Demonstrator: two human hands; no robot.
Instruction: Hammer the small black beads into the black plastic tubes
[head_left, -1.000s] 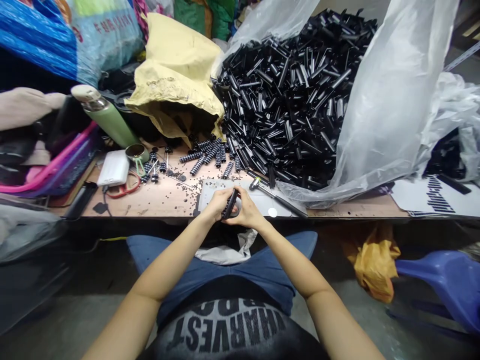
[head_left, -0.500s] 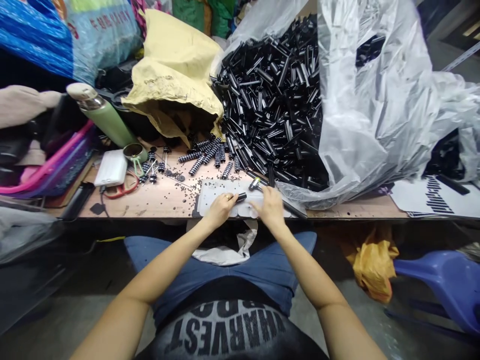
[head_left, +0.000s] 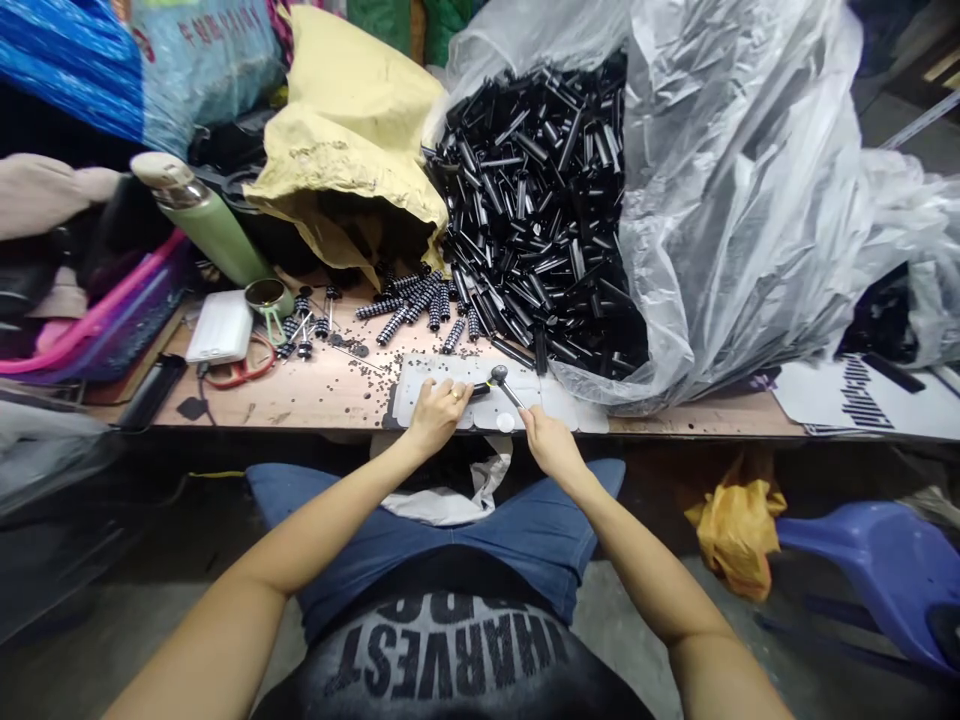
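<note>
My left hand (head_left: 437, 412) is closed round a short black tube (head_left: 480, 389), its end pointing right over the pale mat (head_left: 412, 380). In my right hand (head_left: 551, 440) is a small hammer (head_left: 512, 390), gripped by the handle. The hammer's rounded dark head lies just beyond the tube's right end, with a bit of yellow between them. I cannot tell whether the two touch. A whitish disc (head_left: 505, 423) shows on the mat's front edge.
Behind the mat, a plastic bag (head_left: 720, 200) spills many black tubes (head_left: 532, 220). Ridged black rollers (head_left: 420, 300) lie before a yellow sack (head_left: 345, 130). Leftward are red-handled scissors (head_left: 244, 375), a white box (head_left: 220, 328) and a green flask (head_left: 210, 230). Small dark bits litter the table.
My right hand has drawn back slightly toward me and the hammer has swung round, its head now near the tube's end. My left hand still holds the tube in about the same place.
</note>
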